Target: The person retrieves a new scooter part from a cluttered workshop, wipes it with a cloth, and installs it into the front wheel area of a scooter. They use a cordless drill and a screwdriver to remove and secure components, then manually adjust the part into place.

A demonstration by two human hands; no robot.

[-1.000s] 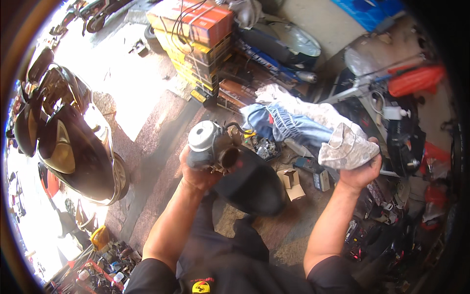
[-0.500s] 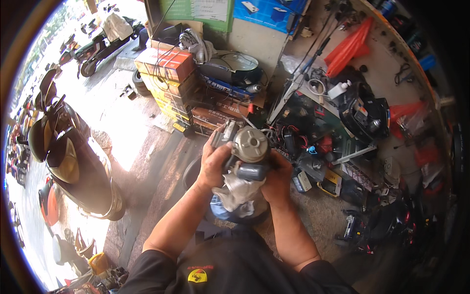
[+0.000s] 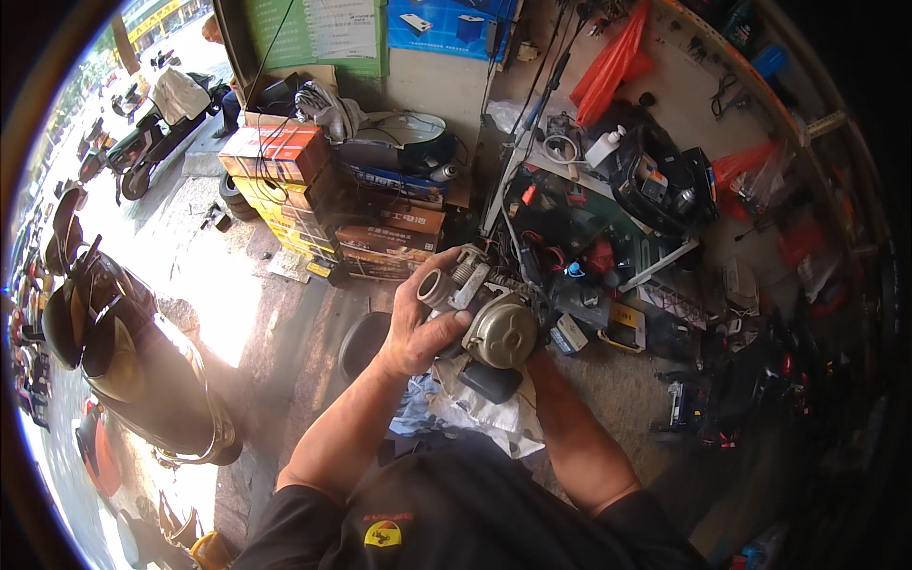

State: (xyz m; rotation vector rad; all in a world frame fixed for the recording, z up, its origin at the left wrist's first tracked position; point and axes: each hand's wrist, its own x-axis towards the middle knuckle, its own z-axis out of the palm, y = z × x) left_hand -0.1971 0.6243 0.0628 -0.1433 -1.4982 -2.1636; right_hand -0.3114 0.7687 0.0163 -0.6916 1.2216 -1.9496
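A metal carburetor (image 3: 503, 330) with a round cap, an open round mouth and a dark bowl is held up in front of me, tilted. My left hand (image 3: 423, 328) is closed around its left side, with the thumb pressed on the body beside the mouth. On the lower right, my right hand (image 3: 543, 366) reaches up against the carburetor and grips it from behind; most of its fingers are hidden. Below it, a stained white cloth (image 3: 494, 413) hangs by my lap, with blue cloth (image 3: 410, 407) beside it.
Stacked cartons (image 3: 275, 152) stand ahead on the left. A scooter's front body (image 3: 157, 370) is near on the left, a parked scooter (image 3: 157, 123) farther off. To the right lie cluttered tools and parts, a black case (image 3: 655, 185) and a red plastic bag (image 3: 608, 66).
The carburetor has turned and come slightly lower, so its open mouth now shows on the left. My right hand has slipped mostly behind it. The whole view has shifted to the right.
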